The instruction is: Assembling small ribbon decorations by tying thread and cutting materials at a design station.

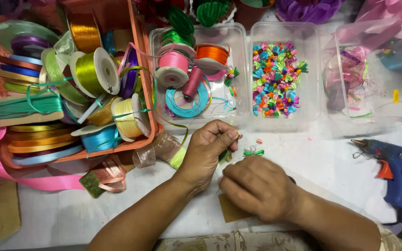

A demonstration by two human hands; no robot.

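The right hand (257, 187) is closed, knuckles up; what it grips I cannot tell. Just beside it, the left hand (209, 151) pinches a green ribbon piece (223, 155). A small green bow (253, 151) lies just beyond the right hand.

A white worktable (331, 158) lies evenly lit, dark floor at left.

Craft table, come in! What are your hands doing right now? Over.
Left hand pinching a small green ribbon piece. Right hand closed just beside it. Tiny green ribbon bow on the table just ahead. Nothing blocking.
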